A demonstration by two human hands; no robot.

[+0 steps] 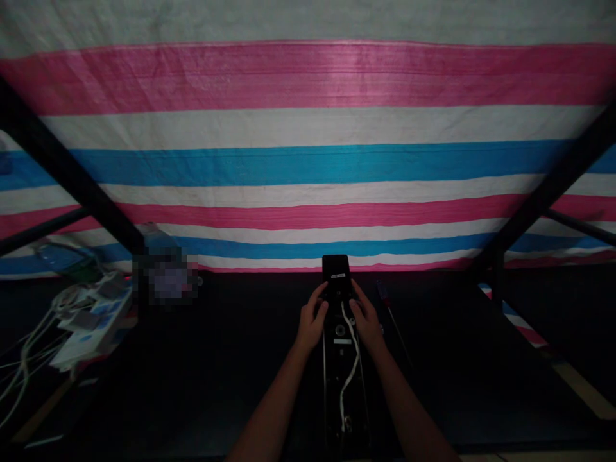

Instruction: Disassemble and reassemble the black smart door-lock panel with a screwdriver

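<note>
A long, narrow black device (341,372) of a kind I cannot make out lies lengthwise before me, its far end bearing a small white label. A white cable (357,359) runs loosely along its face. My left hand (312,319) grips the left edge near the far end, thumb on top. On the opposite edge my right hand (366,321) holds it in the same way, its thumb near the cable's upper end. To the right of that hand lies a screwdriver (384,295) with a dark reddish handle and thin shaft, touched by neither hand.
Striped pink, blue and white sheeting (308,163) hangs behind the dark surface (231,372). Slanting dark frame bars (72,167) stand on both sides. At left are a white power strip (96,327) and tangled cables (29,359), beside a blurred patch.
</note>
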